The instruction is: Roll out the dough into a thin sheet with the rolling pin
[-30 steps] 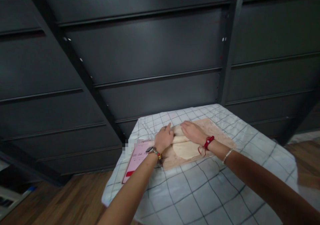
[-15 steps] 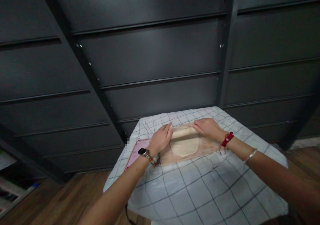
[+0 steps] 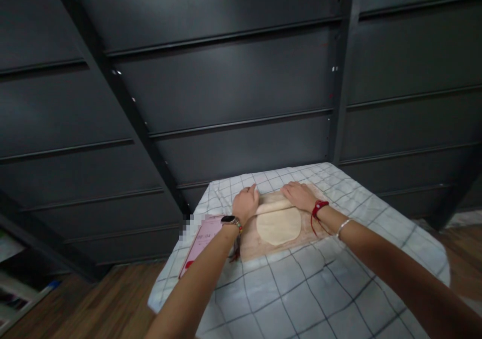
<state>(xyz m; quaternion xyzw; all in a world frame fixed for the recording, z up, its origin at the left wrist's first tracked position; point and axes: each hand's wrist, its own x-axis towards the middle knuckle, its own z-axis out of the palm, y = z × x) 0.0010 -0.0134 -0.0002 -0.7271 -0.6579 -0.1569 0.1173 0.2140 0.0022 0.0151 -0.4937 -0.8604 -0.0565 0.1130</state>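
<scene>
Dark grey metal panels (image 3: 241,78) with slanted beams fill the space ahead of me, and below them sits a small table draped in a white checked cloth (image 3: 293,289) over a wooden floor (image 3: 94,304). On the cloth lies a tan board (image 3: 259,241), and on that a flat, pale round of dough (image 3: 279,226). Across the far edge of the dough lies a light wooden rolling pin (image 3: 271,204), running left to right. My left hand (image 3: 245,203) rests palm down on the pin's left end, fingers loosely spread and laid flat over it; a watch and a beaded bracelet sit at that wrist. My right hand (image 3: 300,196) presses palm down on the pin's right end, fingers extended and close together, with a red cord bracelet (image 3: 318,208) at the wrist and a thin silver bangle further up the forearm. Just beside my left forearm, on the cloth left of the board, lies a pink phone (image 3: 205,236) with its screen lit, touching the board's edge or very near it.
</scene>
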